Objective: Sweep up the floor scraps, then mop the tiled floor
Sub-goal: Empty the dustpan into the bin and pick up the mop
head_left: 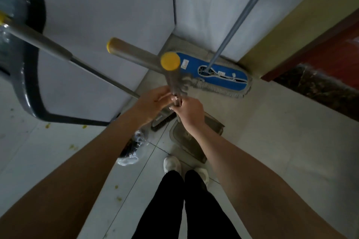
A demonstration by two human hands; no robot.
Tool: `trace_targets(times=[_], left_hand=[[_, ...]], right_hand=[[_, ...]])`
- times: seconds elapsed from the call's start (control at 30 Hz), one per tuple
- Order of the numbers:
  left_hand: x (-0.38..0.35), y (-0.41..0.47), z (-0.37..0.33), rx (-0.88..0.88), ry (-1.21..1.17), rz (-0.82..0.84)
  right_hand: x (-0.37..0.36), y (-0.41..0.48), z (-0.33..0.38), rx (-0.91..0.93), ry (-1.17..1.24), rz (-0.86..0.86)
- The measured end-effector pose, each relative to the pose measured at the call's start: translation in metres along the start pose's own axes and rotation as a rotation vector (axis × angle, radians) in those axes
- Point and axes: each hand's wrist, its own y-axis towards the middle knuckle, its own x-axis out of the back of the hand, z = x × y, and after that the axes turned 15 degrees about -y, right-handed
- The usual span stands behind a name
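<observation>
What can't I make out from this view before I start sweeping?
All in the head view:
- Broom head: mostly hidden under the left hand and wrist.
- Dustpan: partly covered by the right forearm.
- Mop pole: top cut off by the upper edge.
- Dark object, far left: blurred and cut by the edge.
- Left hand's grip on the yellow-capped handles: unclear where its fingers meet the right hand.
</observation>
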Motion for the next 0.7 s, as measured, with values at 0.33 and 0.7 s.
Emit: trace_targets(times=[0.33, 0.7], left_hand=[[0.058, -0.011, 0.014, -0.068, 0.006, -0.098], [0.08, -0.049, 0.045, -0.031, -0.036, -0.162]], right_hand=[[-0.018, 0.018, 0.051, 0.083, 0.052, 0.03], [-0.033, 0.022, 0.075, 0.259, -0.026, 0.227]])
